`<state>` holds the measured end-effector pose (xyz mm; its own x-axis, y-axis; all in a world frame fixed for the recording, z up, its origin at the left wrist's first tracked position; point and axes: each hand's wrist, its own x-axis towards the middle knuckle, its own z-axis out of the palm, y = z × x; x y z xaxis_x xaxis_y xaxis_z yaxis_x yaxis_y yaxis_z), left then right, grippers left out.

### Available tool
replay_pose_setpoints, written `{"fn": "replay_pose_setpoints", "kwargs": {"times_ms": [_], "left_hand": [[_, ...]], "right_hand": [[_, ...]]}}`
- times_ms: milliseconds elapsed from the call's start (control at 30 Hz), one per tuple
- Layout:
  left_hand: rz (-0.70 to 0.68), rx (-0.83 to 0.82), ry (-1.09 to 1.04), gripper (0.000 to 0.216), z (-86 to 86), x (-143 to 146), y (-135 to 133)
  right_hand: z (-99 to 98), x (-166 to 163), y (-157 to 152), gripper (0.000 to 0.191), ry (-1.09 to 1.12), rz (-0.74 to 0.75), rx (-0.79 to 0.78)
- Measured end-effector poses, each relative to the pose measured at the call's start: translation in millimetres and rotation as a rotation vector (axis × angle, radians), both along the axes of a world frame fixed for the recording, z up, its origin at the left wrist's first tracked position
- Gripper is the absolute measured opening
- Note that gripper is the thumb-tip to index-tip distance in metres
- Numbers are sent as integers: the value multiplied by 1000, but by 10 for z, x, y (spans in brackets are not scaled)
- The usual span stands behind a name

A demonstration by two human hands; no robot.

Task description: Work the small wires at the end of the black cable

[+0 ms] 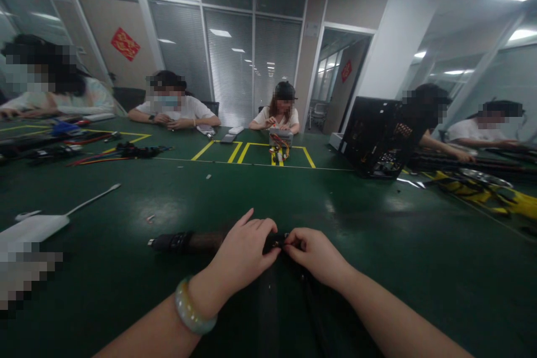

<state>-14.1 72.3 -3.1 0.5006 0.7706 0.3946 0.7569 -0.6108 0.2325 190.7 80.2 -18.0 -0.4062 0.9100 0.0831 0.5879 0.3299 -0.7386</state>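
A long black tool-like device [178,241] with a small metallic tip lies across the green table [168,313]. Its tip points left, and a brownish-grey middle section runs under my left hand [247,240]. That hand is closed around the black end of the device, thumb below and fingers above; a jade-coloured bangle [195,305] circles the wrist. Close beside it, my right hand [312,251] pinches at the same end, its thumb and index finger together. What lies between those fingertips is too small to make out. A dark cord-like strip [312,307] trails toward me below the right hand.
At the left lies a white device with a cable [37,229]. Wire bundles [130,150] are farther back. A black computer case [371,137] stands at the right, near yellow material and cables [482,187]. Several people sit around the table; one handles a wired grey box [281,135].
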Motion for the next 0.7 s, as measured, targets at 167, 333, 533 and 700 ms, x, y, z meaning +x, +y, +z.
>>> {"fn": "replay_pose_setpoints", "kwargs": {"times_ms": [167,333,533,700], "left_hand": [[-1,-14,13,11,-2,-16,-5],[-9,-49,7,15,0,-23,-4],[36,-50,29,19,-7,-21,-19],[35,-77,17,10,-25,-7,-6]], "right_hand": [[0,6,5,8,-3,3,-1],[-4,11,4,9,10,14,-8],[18,11,1,8,9,15,-24],[17,8,1,8,21,25,-21]]}}
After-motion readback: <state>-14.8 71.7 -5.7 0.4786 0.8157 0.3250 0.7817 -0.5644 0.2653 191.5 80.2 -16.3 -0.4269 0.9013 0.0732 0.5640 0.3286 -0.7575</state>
